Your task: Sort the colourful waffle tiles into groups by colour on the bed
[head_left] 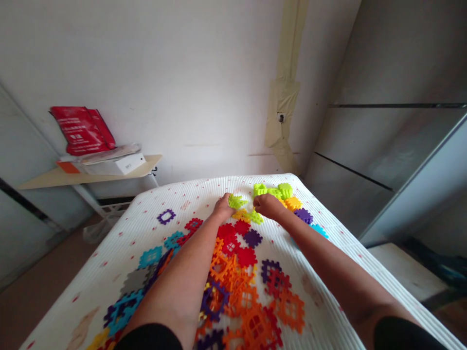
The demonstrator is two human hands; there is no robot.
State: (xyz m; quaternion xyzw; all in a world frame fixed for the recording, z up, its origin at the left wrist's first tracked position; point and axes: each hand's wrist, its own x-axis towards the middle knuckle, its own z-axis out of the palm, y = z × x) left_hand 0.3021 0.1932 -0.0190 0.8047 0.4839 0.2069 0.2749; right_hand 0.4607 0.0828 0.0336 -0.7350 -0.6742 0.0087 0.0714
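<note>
My left hand (223, 208) is stretched far forward, its fingers closed on the edge of a lime-green interlocking plastic tile (237, 201). To its right, my right hand (269, 205) is curled just above the padded cover; its fingertips are hidden, so anything in them cannot be made out. Between and below the hands lie a yellow tile (241, 215) and another lime-green tile (255, 217). Just beyond my right hand stand lime-green tiles joined into box shapes (285, 190).
A loose heap of orange tiles (233, 277), with red and purple ones, spreads toward me. Left of it lie blue tiles (150, 256) and a purple frame tile (166, 217). Yellow (293, 203) and purple pieces (303, 215) sit right. A side table (40, 179) holds red bags (82, 131).
</note>
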